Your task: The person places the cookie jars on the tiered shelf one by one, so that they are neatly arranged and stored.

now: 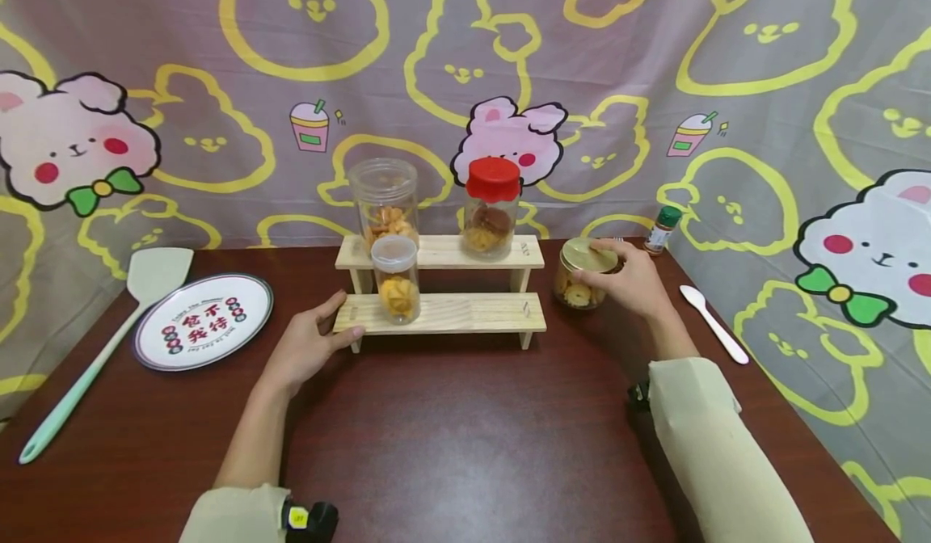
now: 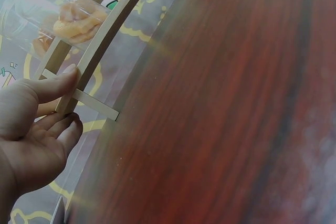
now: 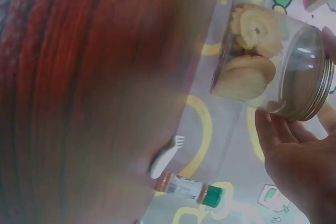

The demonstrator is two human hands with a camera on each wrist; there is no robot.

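Observation:
In the head view my right hand (image 1: 624, 278) grips a clear jar with a gold lid (image 1: 578, 292), right of the two-tier wooden rack. Thumb and fingers hold it round the lid and upper side. Pale cookies (image 3: 249, 80) show inside it in the right wrist view, where its base appears against the cloth, raised off the table. My left hand (image 1: 305, 349) holds the left end of the lower shelf (image 1: 473, 314), thumb on top and fingers beneath. A small white-lidded jar (image 1: 398, 288) of yellow cookies stands on that shelf, close to the left hand.
On the upper shelf (image 1: 444, 250) stand a tall clear jar (image 1: 385, 204) and a red-lidded jar (image 1: 491, 212). A plate (image 1: 204, 322) and spatula (image 1: 109, 349) lie left. A green-capped bottle (image 1: 662, 230), white spoon (image 1: 713, 325) and small fork (image 3: 167, 157) are right. Patterned cloth hangs behind.

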